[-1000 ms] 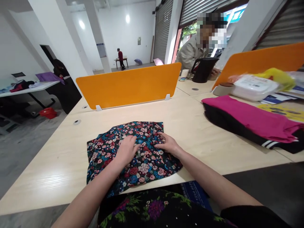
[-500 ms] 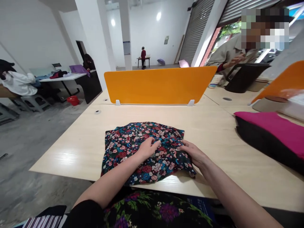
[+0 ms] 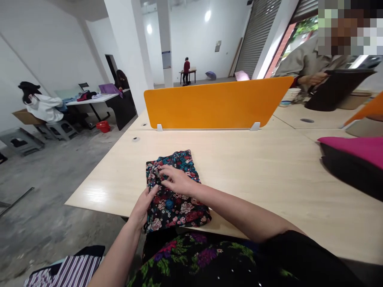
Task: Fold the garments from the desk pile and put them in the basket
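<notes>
A dark cloth with a dense floral print lies folded in a narrow stack near the table's front edge. My left hand is closed round its left edge, thumb on top, the other fingers partly hidden. Reaching across from the right, my right hand has its curled fingers and thumb on the upper left of the cloth, gripping a bit of the fabric. The two hands are close together but apart.
An orange divider stands across the table's back. At right lies a pink and black fabric pile. Beyond it, a person's hand is by a dark container. Striped fabric sits low at left.
The cloth's right part has been folded over to the left, making it narrower. My right hand moved left with it, and my left hand shifted to the left edge. The view turned slightly left.
</notes>
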### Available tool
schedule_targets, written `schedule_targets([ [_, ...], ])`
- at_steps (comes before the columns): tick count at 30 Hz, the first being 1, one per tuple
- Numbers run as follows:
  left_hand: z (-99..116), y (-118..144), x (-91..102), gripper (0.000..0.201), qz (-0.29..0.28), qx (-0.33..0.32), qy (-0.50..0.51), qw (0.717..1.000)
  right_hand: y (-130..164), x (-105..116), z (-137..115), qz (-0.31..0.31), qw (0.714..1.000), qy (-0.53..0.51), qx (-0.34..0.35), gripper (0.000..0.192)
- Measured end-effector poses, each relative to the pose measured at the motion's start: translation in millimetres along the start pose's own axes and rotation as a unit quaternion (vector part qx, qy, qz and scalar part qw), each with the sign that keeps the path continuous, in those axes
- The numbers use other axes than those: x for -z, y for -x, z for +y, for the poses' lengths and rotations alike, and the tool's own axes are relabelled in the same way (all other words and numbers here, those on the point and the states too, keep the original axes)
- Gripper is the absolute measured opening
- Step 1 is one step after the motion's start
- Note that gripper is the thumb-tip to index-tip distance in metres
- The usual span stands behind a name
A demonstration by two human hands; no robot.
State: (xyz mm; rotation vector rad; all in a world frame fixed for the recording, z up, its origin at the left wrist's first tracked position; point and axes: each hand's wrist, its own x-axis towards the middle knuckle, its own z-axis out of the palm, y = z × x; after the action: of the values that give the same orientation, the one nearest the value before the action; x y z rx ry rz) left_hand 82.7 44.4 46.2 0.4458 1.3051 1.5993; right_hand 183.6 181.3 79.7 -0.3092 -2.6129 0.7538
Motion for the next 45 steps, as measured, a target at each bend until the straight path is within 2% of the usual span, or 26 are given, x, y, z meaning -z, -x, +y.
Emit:
schedule_targets([
  [2, -3, -2, 6.8, 0.059, -0.008, -0.01, -0.051, 0.999, 10, -1, 19, 0.01, 0.997, 0.06, -0.053, 0.02],
  [4, -8, -9, 11.6, 0.066, 0.001, -0.031, -0.085, 0.996, 20, 1, 40, -0.018, 0.987, 0.138, -0.08, 0.02],
  [7, -16, -25, 19.0, 0.069, 0.035, -0.045, -0.097, 0.994, 27, 1, 62, -0.067, 0.967, 0.238, -0.055, 0.028],
  [10, -21, -35, 24.8, 0.068, 0.046, -0.042, -0.094, 0.994, 14, 1, 70, -0.101, 0.951, 0.292, -0.036, 0.036],
  [14, -19, -32, 25.3, 0.067, 0.035, -0.04, -0.1, 0.994, -27, -1, 68, -0.148, 0.933, 0.326, -0.027, 0.037],
  [17, -19, -32, 25.3, 0.066, 0.04, -0.042, -0.111, 0.992, -66, -6, 67, -0.103, 0.945, 0.302, -0.08, 0.029],
  [20, -21, -35, 30.1, 0.065, 0.05, -0.031, -0.109, 0.992, -101, -8, 70, -0.05, 0.949, 0.264, -0.163, 0.031],
  [22, -23, -36, 35.0, 0.063, 0.059, -0.031, -0.121, 0.99, -115, -5, 76, -0.018, 0.945, 0.26, -0.196, 0.036],
  [24, -24, -32, 39.7, 0.063, 0.087, -0.062, -0.181, 0.978, -117, -1, 86, 0.001, 0.945, 0.259, -0.198, 0.037],
  [26, -27, -24, 43.3, 0.066, 0.137, -0.123, -0.299, 0.936, -107, 1, 99, -0.018, 0.953, 0.266, -0.143, 0.036],
  [28, -31, -15, 45.8, 0.066, 0.164, -0.198, -0.435, 0.863, -88, 1, 111, -0.052, 0.955, 0.281, -0.083, 0.035],
  [29, -33, -12, 46.6, 0.061, 0.158, -0.234, -0.494, 0.822, -76, 1, 116, -0.06, 0.952, 0.293, -0.07, 0.035],
  [30, -33, -11, 47.2, 0.054, 0.14, -0.266, -0.546, 0.782, -64, 1, 120, -0.057, 0.948, 0.305, -0.075, 0.035],
  [32, -29, -18, 47.2, 0.043, 0.095, -0.304, -0.636, 0.703, -40, 2, 122, -0.026, 0.935, 0.33, -0.131, 0.035],
  [35, -5, -48, 43.4, 0.042, 0.064, -0.315, -0.748, 0.581, -1, 9, 116, 0.009, 0.912, 0.348, -0.217, 0.034],
  [37, 15, -72, 39.4, 0.038, 0.083, -0.327, -0.777, 0.532, 27, 21, 110, 0.004, 0.906, 0.336, -0.258, 0.033],
  [39, 31, -87, 37.1, 0.033, 0.135, -0.332, -0.772, 0.525, 57, 36, 107, -0.009, 0.906, 0.301, -0.297, 0.036],
  [41, 38, -86, 38.6, 0.034, 0.205, -0.322, -0.745, 0.548, 85, 51, 109, -0.013, 0.908, 0.251, -0.334, 0.043],
  [43, 33, -72, 43.0, 0.037, 0.261, -0.296, -0.714, 0.579, 108, 64, 116, -0.002, 0.91, 0.21, -0.357, 0.048],
  [45, 22, -50, 45.4, 0.043, 0.289, -0.242, -0.698, 0.61, 120, 71, 124, 0.012, 0.912, 0.19, -0.364, 0.052],
])
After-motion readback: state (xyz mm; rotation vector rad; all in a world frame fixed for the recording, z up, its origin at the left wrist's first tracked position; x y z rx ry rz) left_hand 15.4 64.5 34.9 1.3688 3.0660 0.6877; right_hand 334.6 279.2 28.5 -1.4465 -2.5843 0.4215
